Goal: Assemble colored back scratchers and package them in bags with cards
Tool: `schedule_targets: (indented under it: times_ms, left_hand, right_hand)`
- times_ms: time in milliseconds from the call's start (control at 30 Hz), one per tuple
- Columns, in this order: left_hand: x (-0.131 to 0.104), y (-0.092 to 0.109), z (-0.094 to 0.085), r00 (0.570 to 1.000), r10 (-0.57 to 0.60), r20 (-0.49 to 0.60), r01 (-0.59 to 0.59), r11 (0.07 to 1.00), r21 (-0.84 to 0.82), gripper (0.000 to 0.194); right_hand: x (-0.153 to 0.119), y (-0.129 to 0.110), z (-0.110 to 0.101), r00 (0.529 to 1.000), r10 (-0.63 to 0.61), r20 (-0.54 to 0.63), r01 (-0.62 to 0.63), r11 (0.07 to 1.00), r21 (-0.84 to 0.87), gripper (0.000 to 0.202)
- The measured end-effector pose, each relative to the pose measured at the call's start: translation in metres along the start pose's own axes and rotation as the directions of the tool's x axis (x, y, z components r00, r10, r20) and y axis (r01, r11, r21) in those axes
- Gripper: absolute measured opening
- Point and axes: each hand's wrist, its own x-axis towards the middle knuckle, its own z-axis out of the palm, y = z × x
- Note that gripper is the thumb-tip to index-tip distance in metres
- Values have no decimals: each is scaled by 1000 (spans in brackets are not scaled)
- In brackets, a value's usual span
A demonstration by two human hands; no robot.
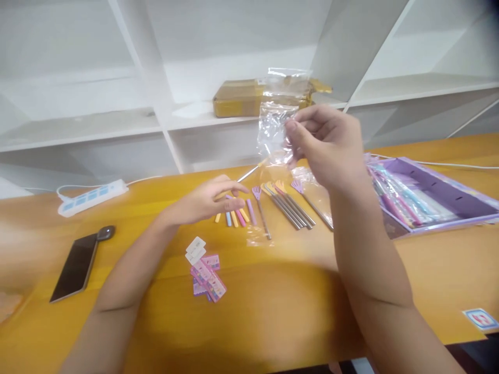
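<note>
My bare left forearm (132,275) slanting in from the lower left, bare left hand (208,200) low with fingers (233,186) loosely bent, my bare right forearm (368,249) angled up, bare right hand (331,143) raised higher, thumb (306,139) and index finger (314,114) pinched.

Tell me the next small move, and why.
I'd probably raise the left hand to steady the clear plastic bag: the right hand pinches it by one side, while the left sits lower, near the colored handles.

one head-worn camera looks forward and down at close range, the table (288,296) filling the lower frame, white shelves (230,41) spanning the top.
</note>
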Motion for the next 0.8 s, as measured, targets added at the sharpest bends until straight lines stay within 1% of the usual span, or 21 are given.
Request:
schedule_targets:
  times_ms: [100, 167, 233, 333, 400, 433, 467, 500, 533, 600, 633, 733, 800]
  left_hand:
    - [2, 5, 6, 996, 48, 79, -46, 999, -16, 36]
    - [3, 5, 9, 995, 65, 77, -63, 998, -31, 28]
    - [6, 2, 11, 998, 61, 16, -60, 995, -84, 28]
    - [8, -5, 13, 992, 40, -120, -56, 990, -131, 32]
    - [8, -7, 13, 978, 26, -209, -55, 989, -135, 36]
    - [8, -6, 13, 970, 15, -244, -51, 989, -142, 37]
    - [7, -5, 13, 963, 3, -271, -47, 987, -156, 37]
    - [6, -2, 13, 957, -7, -290, -45, 984, -172, 36]
    - [5, 0, 13, 952, -13, -306, -47, 981, -187, 36]
    - [4, 4, 14, 941, -16, -338, -56, 978, -203, 36]
    - [3, 5, 15, 937, -18, -349, -59, 977, -207, 37]
    - [5, 5, 19, 935, -34, -352, -54, 969, -240, 45]
    - [7, 3, 22, 938, -34, -346, -70, 957, -283, 49]
  right_hand:
    - [-2, 6, 16, 1000, -13, 25, 13, 1000, 23, 44]
    - [-4, 6, 20, 998, -61, 6, 61, 998, 35, 46]
    - [-5, 5, 19, 992, -121, -46, 122, 992, 25, 42]
    - [-2, 7, 13, 965, -204, -166, 197, 979, -58, 36]
    - [2, 12, 12, 957, -227, -183, 216, 973, -79, 36]
    - [4, 16, 13, 967, -206, -153, 200, 978, -51, 39]
    - [5, 20, 16, 984, -156, -88, 156, 988, -1, 43]
    - [6, 24, 19, 996, -89, 3, 88, 994, 58, 48]
    - [5, 27, 24, 995, -20, 101, 8, 993, 114, 54]
    - [2, 29, 35, 958, 72, 279, -131, 972, 196, 59]
    - [0, 29, 40, 933, 90, 349, -175, 960, 221, 57]
    - [-10, 22, 54, 877, 74, 474, -230, 932, 280, 46]
    - [-15, 17, 60, 854, 62, 516, -253, 917, 309, 44]
